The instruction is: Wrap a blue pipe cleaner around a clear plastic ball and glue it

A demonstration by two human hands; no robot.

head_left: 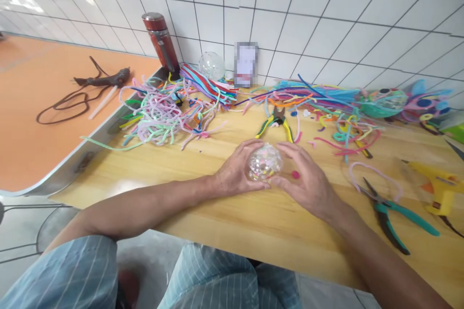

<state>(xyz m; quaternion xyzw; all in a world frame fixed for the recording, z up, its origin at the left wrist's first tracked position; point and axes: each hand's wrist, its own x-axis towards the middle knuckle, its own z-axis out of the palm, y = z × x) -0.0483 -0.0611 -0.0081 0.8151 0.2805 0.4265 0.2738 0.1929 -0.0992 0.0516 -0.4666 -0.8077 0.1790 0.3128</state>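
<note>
A clear plastic ball filled with small coloured bits rests on the wooden table, held between both hands. My left hand cups its left side with fingers curled over the top. My right hand wraps its right side, fingertips touching the ball. A small pink disc lies just by the right hand's fingers.
Piles of coloured pipe cleaners cover the back of the table. Yellow-handled pliers, teal pliers, a yellow glue gun, another clear ball, a red flask and a black glue gun on the orange table are around.
</note>
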